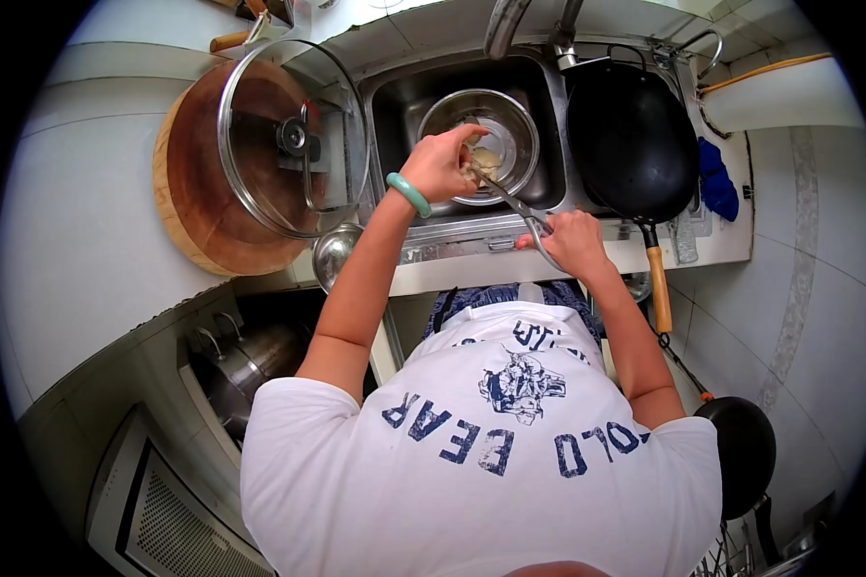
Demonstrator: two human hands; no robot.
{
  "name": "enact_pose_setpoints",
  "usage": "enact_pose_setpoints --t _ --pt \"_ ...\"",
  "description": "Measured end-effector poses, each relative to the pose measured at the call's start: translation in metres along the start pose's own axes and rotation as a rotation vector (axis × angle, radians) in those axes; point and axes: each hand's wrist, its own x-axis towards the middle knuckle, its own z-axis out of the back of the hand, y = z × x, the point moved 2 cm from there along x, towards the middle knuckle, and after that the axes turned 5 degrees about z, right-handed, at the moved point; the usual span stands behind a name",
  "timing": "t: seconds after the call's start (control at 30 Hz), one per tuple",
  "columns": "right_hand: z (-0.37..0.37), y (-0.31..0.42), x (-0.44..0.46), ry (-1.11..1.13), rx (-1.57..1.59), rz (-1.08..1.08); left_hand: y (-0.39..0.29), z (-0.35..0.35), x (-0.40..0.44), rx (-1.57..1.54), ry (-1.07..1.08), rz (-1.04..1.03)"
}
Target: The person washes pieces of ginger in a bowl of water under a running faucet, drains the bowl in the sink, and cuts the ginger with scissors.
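My left hand (440, 165), with a green bangle at the wrist, pinches a pale piece of food (471, 171) over the near left part of a metal bowl (526, 125). The bowl sits in the left basin of the sink (388, 106). Metal scissors (529, 219) are in my right hand (574, 240), at the sink's front edge. Their blades point up and left to the food at my left fingertips. More pale pieces (488, 160) show in the bowl below, partly hidden by my fingers.
Left of the sink, a glass lid (245, 183) stands over a round wooden board (191, 226). A ladle (335, 252) lies at the counter edge. Right of the bowl is a black wok (632, 144), its wooden handle jutting toward me. A blue cloth (717, 183) lies beyond it.
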Motion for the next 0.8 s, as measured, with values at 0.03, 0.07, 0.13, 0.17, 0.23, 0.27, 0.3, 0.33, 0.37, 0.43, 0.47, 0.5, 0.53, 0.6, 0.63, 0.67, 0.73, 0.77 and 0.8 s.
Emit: enact_pose_setpoints --t 0.03,0.07,0.13,0.17,0.23,0.27,0.3,0.33,0.37,0.43,0.47,0.5,0.53,0.6,0.63,0.67,0.73,0.77,0.8 --pt "0.0001 -0.0006 -0.0003 -0.001 0.001 -0.001 0.001 -0.0003 0.0006 -0.019 0.001 0.002" --pt "0.0002 -0.0014 -0.0008 0.002 0.001 0.0 0.002 -0.0003 0.001 -0.018 0.002 0.001" --pt "0.0012 -0.0016 -0.0012 0.004 0.003 0.0 0.0043 -0.0001 0.0015 -0.082 0.034 0.038" --pt "0.0025 -0.0013 -0.0013 0.026 0.0 -0.011 0.0039 0.0002 0.0018 -0.081 0.035 0.038" --pt "0.0027 -0.0014 -0.0017 0.047 -0.002 -0.023 0.0021 -0.0002 0.0023 -0.077 0.05 0.029" --pt "0.0025 -0.0016 -0.0019 0.051 0.008 -0.029 0.0017 -0.0008 0.0026 -0.077 0.05 0.029" --pt "0.0022 -0.0019 -0.002 0.055 0.018 -0.036 0.0012 -0.0013 0.0029 -0.073 0.041 0.021" --pt "0.002 -0.0022 -0.0021 0.054 0.019 -0.036 0.0008 -0.0014 0.0029 -0.068 0.031 0.013" --pt "0.0018 -0.0028 -0.0023 0.054 0.023 -0.038 0.0009 -0.0013 0.0028 -0.067 0.031 0.013" --pt "0.0022 -0.004 -0.0027 0.054 0.028 -0.042 0.0012 -0.0009 0.0025 -0.12 0.013 0.008" --pt "0.0026 -0.0043 -0.0028 0.073 0.014 -0.044 0.0018 -0.001 0.0026 -0.119 0.014 0.008" --pt "0.0025 -0.0045 -0.003 0.092 0.0 -0.045 0.0027 -0.0011 0.0028 -0.115 0.022 0.008" --pt "0.0022 -0.0046 -0.0033 0.092 0.001 -0.045 0.0034 -0.0011 0.003 -0.111 0.029 0.009" --pt "0.002 -0.0038 -0.0036 0.079 -0.004 -0.002 0.0048 -0.0002 0.0039 -0.088 0.043 0.027" --pt "0.002 -0.0037 -0.0036 0.079 -0.003 -0.002 0.0053 -0.0001 0.0041 -0.066 0.057 0.044" --pt "0.0021 -0.0033 -0.0033 0.079 -0.006 0.008 0.0042 0.0006 0.0038 -0.066 0.056 0.044" --pt "0.0008 -0.004 -0.0031 0.078 -0.008 0.018 0.0013 0.0022 0.0025 -0.049 0.073 0.067" --pt "-0.0012 -0.0053 -0.0031 0.054 -0.003 0.025 0.0006 0.0022 0.0021 -0.048 0.073 0.067" --pt "-0.0022 -0.0058 -0.0031 0.031 0.002 0.033 -0.0001 0.0018 0.0015 -0.041 0.084 0.065"
